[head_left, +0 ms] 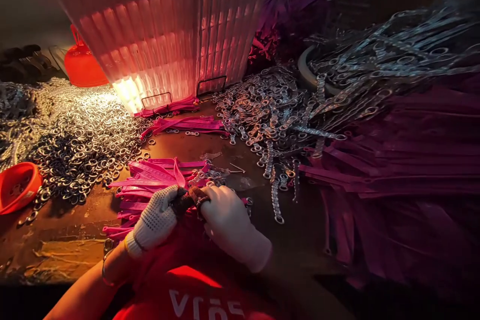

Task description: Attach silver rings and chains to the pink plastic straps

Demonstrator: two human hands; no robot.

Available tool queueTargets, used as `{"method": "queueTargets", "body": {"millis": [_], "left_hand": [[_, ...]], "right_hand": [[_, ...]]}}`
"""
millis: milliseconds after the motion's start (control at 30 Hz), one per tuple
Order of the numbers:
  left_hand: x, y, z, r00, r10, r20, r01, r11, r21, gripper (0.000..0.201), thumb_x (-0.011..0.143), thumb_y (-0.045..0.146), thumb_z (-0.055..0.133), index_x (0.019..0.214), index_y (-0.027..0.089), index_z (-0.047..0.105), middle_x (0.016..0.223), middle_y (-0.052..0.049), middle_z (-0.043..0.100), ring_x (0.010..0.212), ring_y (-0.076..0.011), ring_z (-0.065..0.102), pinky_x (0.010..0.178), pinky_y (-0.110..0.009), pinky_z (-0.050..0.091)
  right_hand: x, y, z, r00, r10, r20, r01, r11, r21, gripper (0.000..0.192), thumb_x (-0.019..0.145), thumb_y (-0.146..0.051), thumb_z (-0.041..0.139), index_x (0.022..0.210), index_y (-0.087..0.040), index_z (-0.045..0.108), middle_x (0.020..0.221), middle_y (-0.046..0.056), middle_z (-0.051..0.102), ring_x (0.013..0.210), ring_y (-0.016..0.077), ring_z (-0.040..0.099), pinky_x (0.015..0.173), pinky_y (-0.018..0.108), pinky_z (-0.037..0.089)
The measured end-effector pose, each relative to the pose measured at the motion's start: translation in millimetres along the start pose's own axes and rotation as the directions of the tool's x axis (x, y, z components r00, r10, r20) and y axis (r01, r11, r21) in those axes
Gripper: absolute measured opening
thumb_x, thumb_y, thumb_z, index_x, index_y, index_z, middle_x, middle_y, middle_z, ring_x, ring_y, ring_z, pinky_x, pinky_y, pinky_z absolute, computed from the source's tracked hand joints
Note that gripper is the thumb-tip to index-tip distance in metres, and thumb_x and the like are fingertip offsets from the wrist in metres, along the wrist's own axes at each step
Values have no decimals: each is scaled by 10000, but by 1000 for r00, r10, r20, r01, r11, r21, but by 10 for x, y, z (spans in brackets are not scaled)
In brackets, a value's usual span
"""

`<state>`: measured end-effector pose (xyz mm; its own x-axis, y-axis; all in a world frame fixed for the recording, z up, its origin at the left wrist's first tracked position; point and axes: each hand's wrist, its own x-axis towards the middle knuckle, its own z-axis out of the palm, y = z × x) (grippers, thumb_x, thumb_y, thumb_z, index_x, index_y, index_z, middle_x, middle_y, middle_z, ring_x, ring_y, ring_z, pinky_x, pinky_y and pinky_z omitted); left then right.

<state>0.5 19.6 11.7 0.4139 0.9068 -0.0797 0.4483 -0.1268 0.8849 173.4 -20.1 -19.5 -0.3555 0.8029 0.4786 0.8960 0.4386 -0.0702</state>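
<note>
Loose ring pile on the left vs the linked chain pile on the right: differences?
The loose silver metal ring pile lies as separate single rings spread flat; the linked silver chain pile has rings joined into strands, some trailing toward the hands.
The ring pile sits beside the red plastic bowl; the chain pile borders the dark magenta strap heap.
The ring pile is brightly lit; the chain pile is dimmer.
Both are shiny metal on the brown table.
</note>
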Motion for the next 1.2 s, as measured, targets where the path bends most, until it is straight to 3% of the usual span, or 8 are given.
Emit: {"method": "queueTargets", "body": {"millis": [133,233,400,567,767,933,1067,1200], "left_hand": [[-48,-145,76,997,59,45,-63,993,102,110,823,185,590,813,176,699,768,-55,692,695,-184,561,668,-287,441],[-95,-249,106,989,132,60,-137,986,98,240,775,139,579,944,185,743,888,-78,734,793,-230,623,773,-339,490],[-156,-242,53,996,37,81,-24,989,-148,211,905,272,557,863,152,725,855,-63,727,789,-203,629,734,-307,503],[-242,-222,37,992,29,122,-13,991,-130,200,910,269,559,857,148,709,829,-52,713,763,-186,606,689,-284,478],[-193,-144,-22,979,155,136,-167,983,81,230,887,226,537,734,163,697,719,-49,693,650,-168,572,622,-275,449],[-1,110,-413,946,199,256,-241,960,141,266,839,162,560,957,220,791,936,-47,773,844,-206,689,807,-299,535],[106,70,-783,990,61,124,-78,988,137,249,812,196,639,994,234,805,890,-56,773,788,-189,698,726,-262,555],[126,-88,-743,975,-220,-12,211,949,-236,300,839,328,709,1097,182,753,572,5,611,447,-83,492,407,-160,364]], "right_hand": [[-60,12,67,1000,3,-4,-3,1000,31,148,788,-95,543,777,-185,660,855,111,628,741,216,463,643,360,322],[-81,-3,40,999,30,16,-31,996,83,154,746,-77,545,769,-185,653,859,112,623,744,220,469,646,366,346],[-17,-96,-209,987,45,157,-68,987,146,248,697,-29,564,870,-177,662,901,103,653,766,217,521,655,354,362],[27,-121,-268,957,1,289,-15,999,45,170,776,-35,540,737,-192,593,697,73,628,608,190,496,554,354,218],[26,2,-122,956,-283,73,274,955,116,230,869,-67,459,690,-201,512,587,23,560,505,152,378,554,346,109],[43,118,-181,962,-270,-32,271,960,67,234,890,-133,476,668,-199,514,548,8,520,498,141,367,557,349,104],[11,347,-281,972,-108,210,86,990,110,144,828,-158,580,688,-185,603,582,38,596,520,152,444,547,330,185],[151,1007,-132,929,48,366,-161,945,285,147,873,-277,619,956,-200,713,923,63,732,810,195,633,677,275,391]]}}
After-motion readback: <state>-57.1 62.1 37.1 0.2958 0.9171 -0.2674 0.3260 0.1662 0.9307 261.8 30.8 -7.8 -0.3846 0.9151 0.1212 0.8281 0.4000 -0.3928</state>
